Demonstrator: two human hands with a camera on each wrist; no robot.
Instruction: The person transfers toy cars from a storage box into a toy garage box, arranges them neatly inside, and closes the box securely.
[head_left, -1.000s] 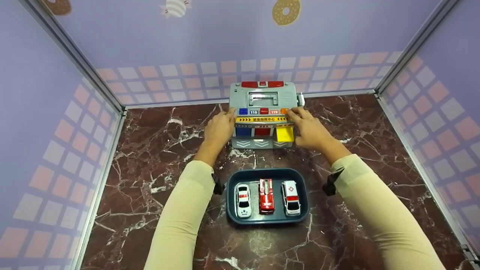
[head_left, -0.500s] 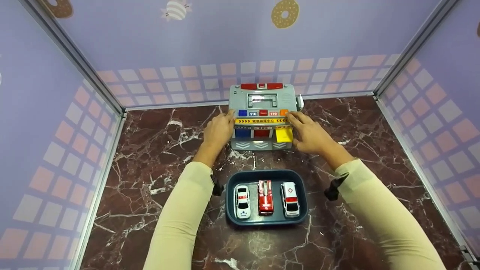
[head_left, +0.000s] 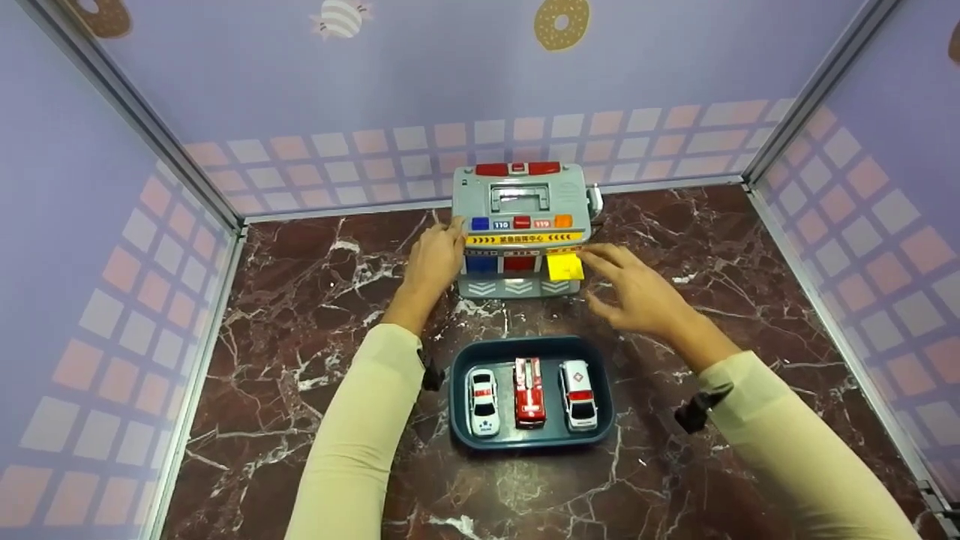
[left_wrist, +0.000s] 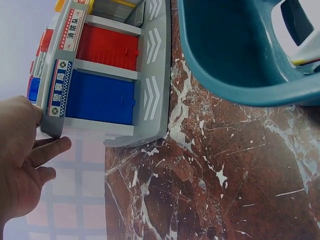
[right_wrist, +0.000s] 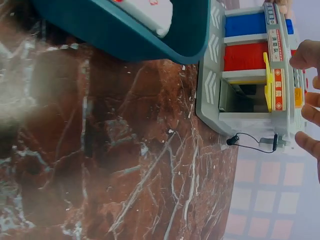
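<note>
A grey toy emergency station (head_left: 466, 196) stands near the back wall, with a blue door (left_wrist: 102, 99) and a red door (left_wrist: 107, 47) down. Its yellow door (head_left: 565, 267) is swung up, showing an open bay in the right wrist view. My left hand (head_left: 435, 259) grips the station's left roof edge, thumb and fingers at the corner. Just right of the yellow door, my right hand (head_left: 637, 292) is spread with nothing in it. In the right wrist view its fingers (right_wrist: 311, 115) are apart from the roof; whether a fingertip touches the door cannot be told.
A dark teal tray (head_left: 532, 444) sits in front of the station. In it lie a white police car (head_left: 484, 409), a red fire truck (head_left: 529, 397) and a white ambulance (head_left: 577, 390). A corded black piece (right_wrist: 232, 140) hangs at the station's side. Lilac walls (head_left: 450, 67) enclose the marble-patterned surface.
My right hand has come off the orange button area at the roof's right side, moving down and right with its fingers spreading. The left hand stays at the left edge.
</note>
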